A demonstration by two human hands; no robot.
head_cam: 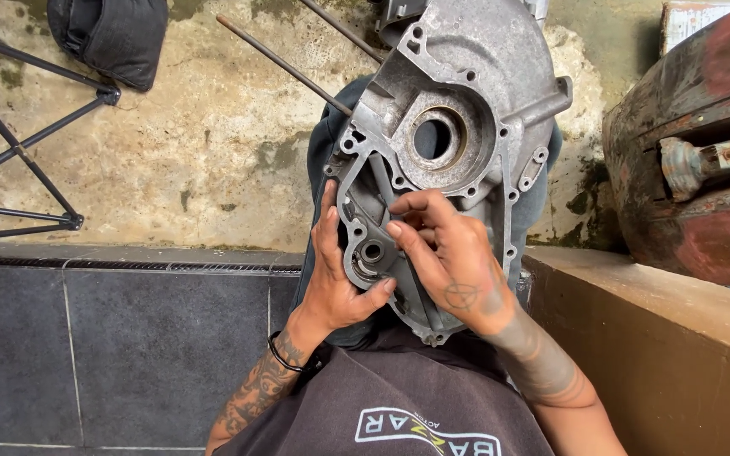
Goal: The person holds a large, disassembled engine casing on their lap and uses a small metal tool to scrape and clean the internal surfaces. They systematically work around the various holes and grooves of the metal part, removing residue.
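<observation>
On the person's lap, in the middle of the view, a grey cast-metal engine casing (458, 127) stands tilted, its large round bore toward the far end; the left hand (335, 283) clasps its near left edge, fingers together along the rim and thumb hooked under; the right hand (449, 257) lies on its face, fingers spread and curled onto the metal. At far left stand a black metal frame (23, 148) and a dark bag (111, 38); to the right, a rusty red drum (694, 160) rests on a tan ledge (661, 338).
</observation>
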